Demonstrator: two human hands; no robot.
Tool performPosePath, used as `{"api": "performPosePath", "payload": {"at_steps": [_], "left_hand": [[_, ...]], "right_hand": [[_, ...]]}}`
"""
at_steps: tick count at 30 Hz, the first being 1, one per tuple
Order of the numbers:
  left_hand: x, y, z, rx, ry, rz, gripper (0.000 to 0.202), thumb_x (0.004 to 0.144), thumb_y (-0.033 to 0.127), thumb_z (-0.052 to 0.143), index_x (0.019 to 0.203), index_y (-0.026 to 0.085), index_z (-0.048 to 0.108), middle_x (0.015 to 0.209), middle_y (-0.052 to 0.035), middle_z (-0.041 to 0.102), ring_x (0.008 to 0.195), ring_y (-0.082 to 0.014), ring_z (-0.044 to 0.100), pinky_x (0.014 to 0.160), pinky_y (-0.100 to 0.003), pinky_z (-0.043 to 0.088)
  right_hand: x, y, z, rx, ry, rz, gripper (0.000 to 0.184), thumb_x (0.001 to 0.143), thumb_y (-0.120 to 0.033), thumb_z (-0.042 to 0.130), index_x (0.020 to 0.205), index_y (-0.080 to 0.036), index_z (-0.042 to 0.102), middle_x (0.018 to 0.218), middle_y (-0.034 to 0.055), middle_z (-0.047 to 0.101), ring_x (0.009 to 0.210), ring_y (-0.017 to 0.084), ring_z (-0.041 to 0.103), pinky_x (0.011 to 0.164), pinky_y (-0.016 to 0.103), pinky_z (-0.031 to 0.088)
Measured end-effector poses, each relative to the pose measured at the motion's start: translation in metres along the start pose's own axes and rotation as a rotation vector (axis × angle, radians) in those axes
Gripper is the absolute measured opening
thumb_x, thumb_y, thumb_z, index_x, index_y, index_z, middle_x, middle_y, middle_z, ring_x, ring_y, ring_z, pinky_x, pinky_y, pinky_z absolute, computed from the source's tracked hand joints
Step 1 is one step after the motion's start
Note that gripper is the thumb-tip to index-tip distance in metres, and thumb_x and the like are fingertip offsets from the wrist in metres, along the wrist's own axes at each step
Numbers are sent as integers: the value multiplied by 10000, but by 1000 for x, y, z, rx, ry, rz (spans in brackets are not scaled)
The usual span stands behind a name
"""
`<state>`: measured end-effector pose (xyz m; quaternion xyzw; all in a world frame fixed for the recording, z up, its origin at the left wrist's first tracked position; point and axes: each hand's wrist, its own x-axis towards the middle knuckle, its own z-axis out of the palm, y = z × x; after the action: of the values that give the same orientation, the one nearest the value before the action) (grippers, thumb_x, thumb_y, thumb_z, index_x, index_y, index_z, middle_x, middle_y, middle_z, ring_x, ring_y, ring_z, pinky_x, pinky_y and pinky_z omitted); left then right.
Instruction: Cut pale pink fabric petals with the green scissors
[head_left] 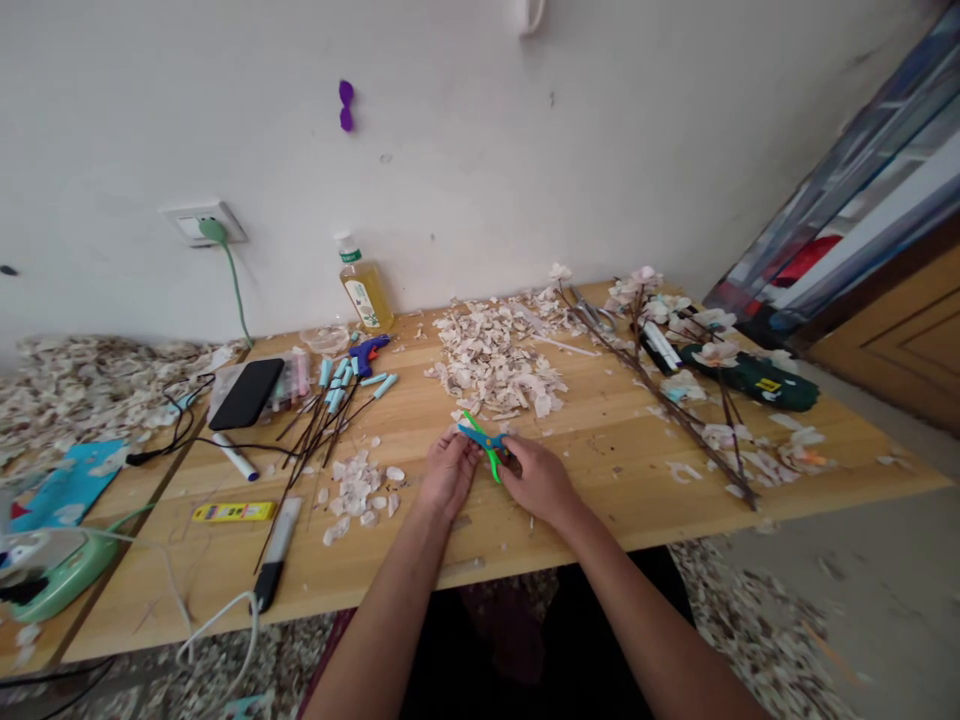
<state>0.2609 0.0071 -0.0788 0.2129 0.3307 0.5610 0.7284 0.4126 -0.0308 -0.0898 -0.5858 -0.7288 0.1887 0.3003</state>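
Both my hands meet over the middle of the wooden table [600, 440]. My right hand [538, 478] is closed around the handles of small green and blue scissors [484, 440]. My left hand [448, 472] has its fingers pinched together at the scissors' blades; whatever it holds is too small to make out. Just behind the hands lies a heap of pale shell-like flakes [499, 360]. A smaller patch of flakes [358, 490] sits to the left of my left hand.
Left of the hands lie stems with blue tips [330, 400], a blue glue gun [369, 350], a black phone [247, 392], a yellow box [234, 511], a utility knife [276, 552] and cables. A bottle of yellow liquid [365, 288] stands by the wall. Flowered branches [675, 380] fill the right side.
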Motion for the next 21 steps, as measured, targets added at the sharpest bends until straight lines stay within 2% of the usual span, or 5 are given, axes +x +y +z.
{"api": "performPosePath", "payload": {"at_steps": [21], "left_hand": [[1, 0, 5, 79, 12, 113, 187, 604, 204, 813, 636, 156, 635, 656, 7, 638, 627, -98, 574, 644, -216, 461]], "right_hand": [[0, -1, -1, -31, -9, 13, 105, 859, -258, 602, 957, -225, 621, 912, 50, 676, 832, 207, 604, 730, 303, 406]]}}
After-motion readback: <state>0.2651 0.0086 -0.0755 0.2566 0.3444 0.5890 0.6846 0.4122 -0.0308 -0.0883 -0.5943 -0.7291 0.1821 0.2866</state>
